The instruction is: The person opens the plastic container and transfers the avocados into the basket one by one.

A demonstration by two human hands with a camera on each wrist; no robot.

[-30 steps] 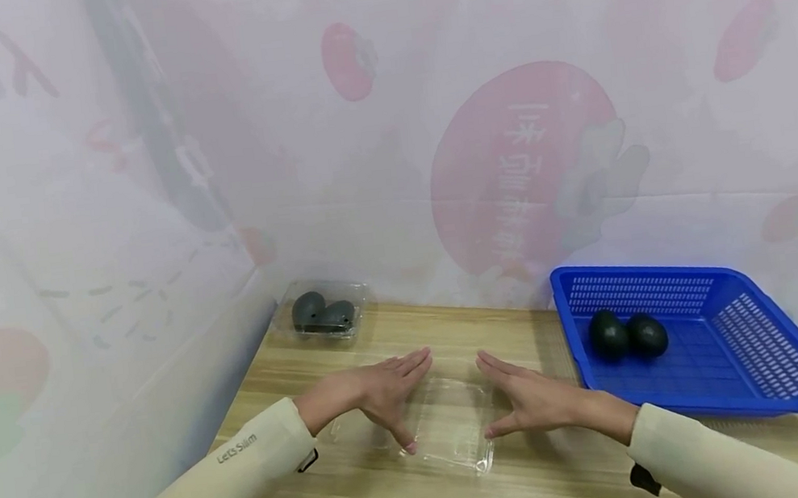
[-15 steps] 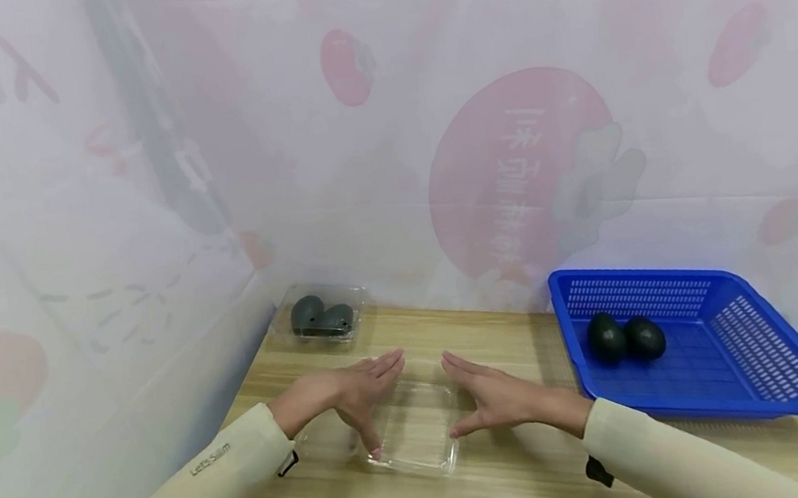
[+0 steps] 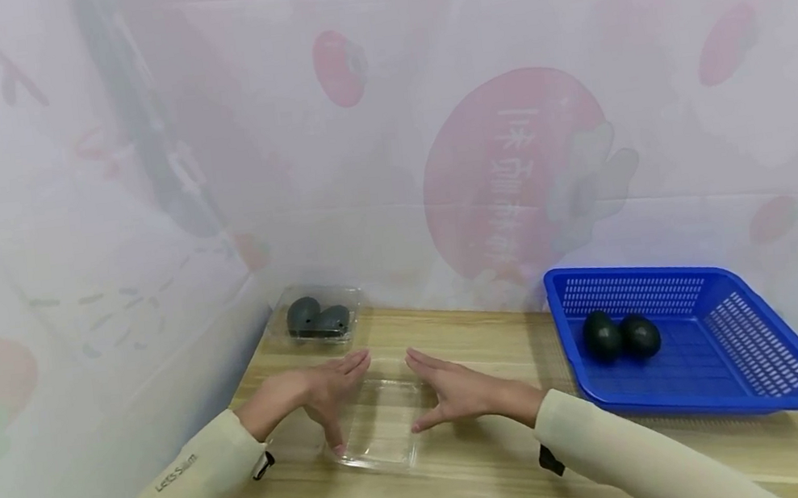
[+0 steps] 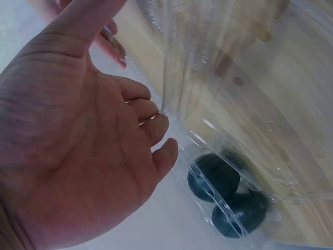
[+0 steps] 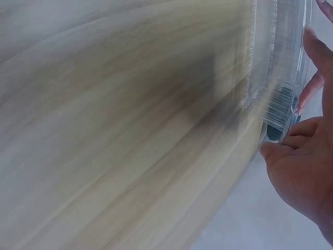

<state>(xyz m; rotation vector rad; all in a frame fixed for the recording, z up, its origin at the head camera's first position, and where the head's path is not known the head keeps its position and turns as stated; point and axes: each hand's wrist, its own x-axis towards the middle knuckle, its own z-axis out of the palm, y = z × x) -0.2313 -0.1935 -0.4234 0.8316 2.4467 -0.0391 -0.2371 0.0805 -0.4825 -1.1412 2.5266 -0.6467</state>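
A clear plastic clamshell box (image 3: 381, 425) lies low over the wooden table, with its lid (image 3: 295, 438) folded out to the left. My left hand (image 3: 319, 395) is at its left side, thumb at the near corner and fingers stretched toward the far edge. Opposite it, my right hand (image 3: 457, 389) spreads thumb and fingers along the right side. In the right wrist view, the right fingertips (image 5: 270, 150) sit right at the plastic rim. Loosely bent fingers (image 4: 156, 127) of the left hand show beside the clear wall in the left wrist view.
At the back left stands another clear box (image 3: 354, 296) holding two dark avocados (image 3: 304, 316). A blue plastic basket (image 3: 765, 324) at the right contains two more avocados (image 3: 639, 336). Printed cloth walls (image 3: 379, 202) bound the table (image 3: 482, 484) behind and at the left.
Both hands and the clamshell box between them have moved left across the table. The basket and the back box have stayed where they were.
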